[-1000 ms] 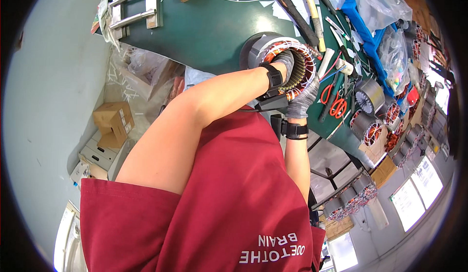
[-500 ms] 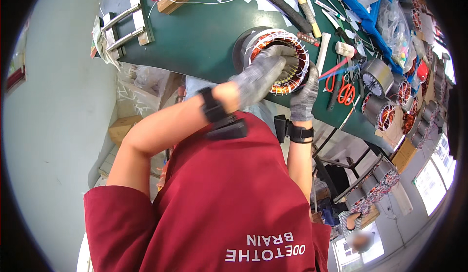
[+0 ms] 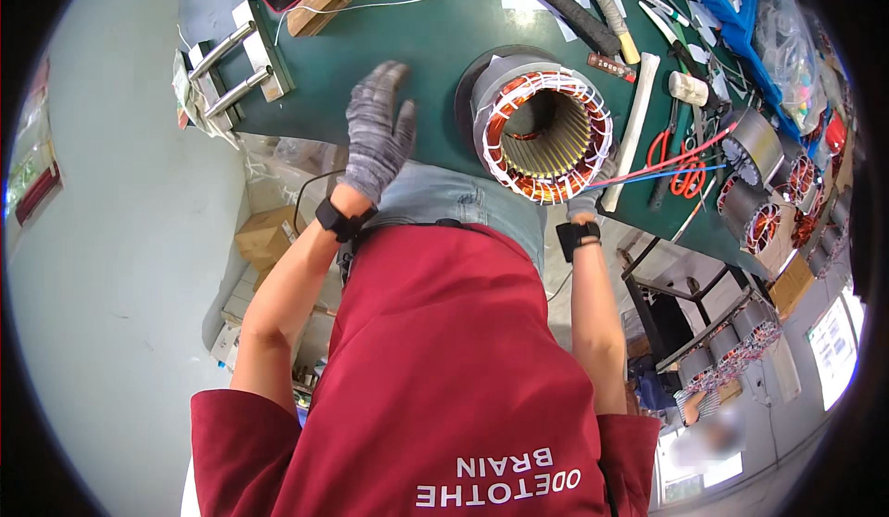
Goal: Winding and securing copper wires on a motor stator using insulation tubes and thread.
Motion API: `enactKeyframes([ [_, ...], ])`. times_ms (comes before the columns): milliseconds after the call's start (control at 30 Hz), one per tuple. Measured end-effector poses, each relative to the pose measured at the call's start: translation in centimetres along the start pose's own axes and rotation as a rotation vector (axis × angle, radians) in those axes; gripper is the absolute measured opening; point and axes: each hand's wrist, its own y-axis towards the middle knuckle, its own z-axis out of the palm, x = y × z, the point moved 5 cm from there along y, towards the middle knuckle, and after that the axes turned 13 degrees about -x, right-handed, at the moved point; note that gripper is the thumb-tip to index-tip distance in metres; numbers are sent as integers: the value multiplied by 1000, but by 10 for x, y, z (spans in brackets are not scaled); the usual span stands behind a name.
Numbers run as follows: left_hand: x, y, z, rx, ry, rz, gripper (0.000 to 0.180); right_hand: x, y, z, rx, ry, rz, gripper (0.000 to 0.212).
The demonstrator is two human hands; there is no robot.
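Observation:
A large motor stator with copper windings and white lacing lies on its side on the green table, its bore facing me. My left hand, in a grey glove, hovers flat with fingers spread over the table edge, left of the stator and apart from it. Also gloved, my right hand grips the stator's lower right rim. Red and blue lead wires run from there to the right.
A metal bracket with two rods sits at the table's left corner, next to a wooden block. Red-handled scissors, a white strip, and several smaller stators crowd the right. Cardboard boxes lie under the table.
My left hand has come off the stator and swung left, opening over the table edge. My right hand stays at the stator's right rim.

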Motion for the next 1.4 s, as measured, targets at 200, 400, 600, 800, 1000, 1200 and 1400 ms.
enactKeyframes([
  [200, 68, 6, 20, -39, 420, -11, 47, 66, 9, 52, 23, -570, -260, 25],
  [400, 91, 10, 57, -242, 679, -45, 42, 75, 7, 61, 160, -1053, -941, 12],
  [600, 94, 6, 54, -232, 626, 5, 46, 76, 3, 65, 155, -1055, -806, 7],
  [800, 93, 4, 56, -237, 642, -1, 46, 82, 3, 70, 189, -1107, -813, 10],
  [1000, 86, 8, 58, -274, 624, -15, 44, 90, -1, 67, 174, -1103, -973, 18],
  [1200, 97, 33, 50, -57, 447, -221, 33, 78, 8, 53, 238, -898, -720, 14],
  [1400, -66, 41, 46, -96, -573, -94, 26, 156, 34, -3, 326, -950, -822, 17],
])
